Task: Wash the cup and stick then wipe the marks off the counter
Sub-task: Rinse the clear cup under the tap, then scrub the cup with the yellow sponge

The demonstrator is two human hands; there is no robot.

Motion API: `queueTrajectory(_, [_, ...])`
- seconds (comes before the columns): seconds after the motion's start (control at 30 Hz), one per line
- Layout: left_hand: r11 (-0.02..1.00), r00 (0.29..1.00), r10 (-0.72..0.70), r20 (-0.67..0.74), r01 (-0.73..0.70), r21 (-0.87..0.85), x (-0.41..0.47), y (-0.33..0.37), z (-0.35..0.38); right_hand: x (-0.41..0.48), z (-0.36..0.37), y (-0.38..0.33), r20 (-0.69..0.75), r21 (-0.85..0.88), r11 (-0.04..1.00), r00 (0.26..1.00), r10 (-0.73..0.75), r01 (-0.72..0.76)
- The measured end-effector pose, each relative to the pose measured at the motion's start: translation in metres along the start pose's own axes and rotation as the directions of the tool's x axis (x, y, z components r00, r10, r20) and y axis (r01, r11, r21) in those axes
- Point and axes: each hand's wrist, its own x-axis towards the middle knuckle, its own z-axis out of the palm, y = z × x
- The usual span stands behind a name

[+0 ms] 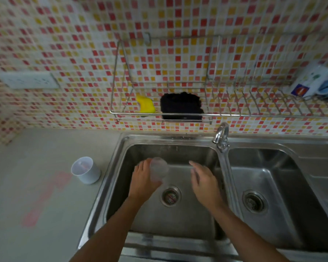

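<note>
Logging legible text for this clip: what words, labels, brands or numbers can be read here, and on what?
None can be read.
White carton on the wire rack: blue and red label patches, print too blurred.
Wall socket plate: no readable marking.
White cup on the counter: plain.
Clear cup in the left hand: no print visible.

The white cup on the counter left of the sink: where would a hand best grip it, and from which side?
Grip the white cup around its side wall, coming from the sink side. It stands upright with its mouth open, its wall looks bare all round, and the left hand, though holding a clear cup, is nearest.
</note>
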Motion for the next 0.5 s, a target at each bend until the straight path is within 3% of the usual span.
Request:
queueTrajectory(0.1, [0.996, 0.999, -0.010, -0.031, 0.007, -0.086, 0.004, -0.004, -0.027, 0.040, -0.017, -0.093, -0.161, 0.108, 0.957, 0.955, -0.250, 0.269])
queueTrajectory(0.2, [0.986, 0.998, 0.031, -0.059, -0.040, -0.159, 0.013, -0.007, -0.052, 0.098, -0.032, -0.164, -0.206, 0.071, 0.929, 0.916, -0.344, 0.364])
queueTrajectory(0.37, [0.959, 0.986, 0.035, -0.163, -0.078, -0.271, 0.021, -0.015, -0.087, 0.200, -0.017, -0.205, 0.102, -0.099, 0.972, 0.974, -0.205, 0.215])
queueTrajectory(0.5, [0.962, 0.989, 0.045, -0.144, -0.082, -0.262, 0.024, -0.030, -0.103, 0.243, 0.010, -0.208, 0.310, -0.176, 0.983, 0.951, 0.010, 0.047])
